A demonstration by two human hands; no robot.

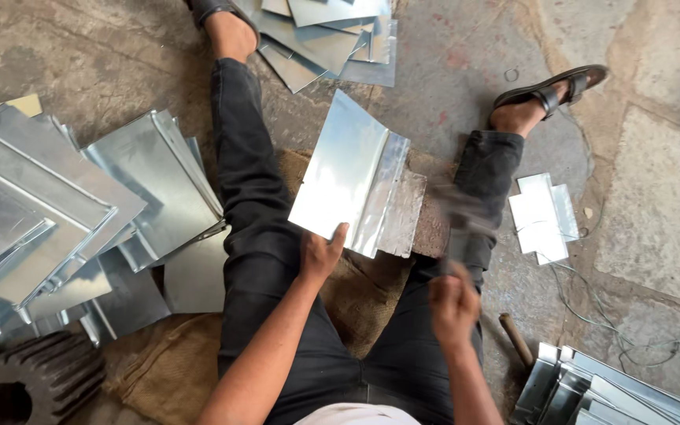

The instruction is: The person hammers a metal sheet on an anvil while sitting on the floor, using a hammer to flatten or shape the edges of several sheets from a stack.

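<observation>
1. While seated on the stone floor (466, 71), the folded metal sheet (348, 169) is pinched at its near edge by the left hand (320, 253), between the legs.
2. A blurred hammer (456, 224) is gripped by the right hand (452, 303).
3. Sheet stacks (57, 212) lie left.

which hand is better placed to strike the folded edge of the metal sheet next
Right, probably. The right hand grips a motion-blurred hammer beside the sheet's folded edge. The left hand is occupied holding the metal sheet.
</observation>
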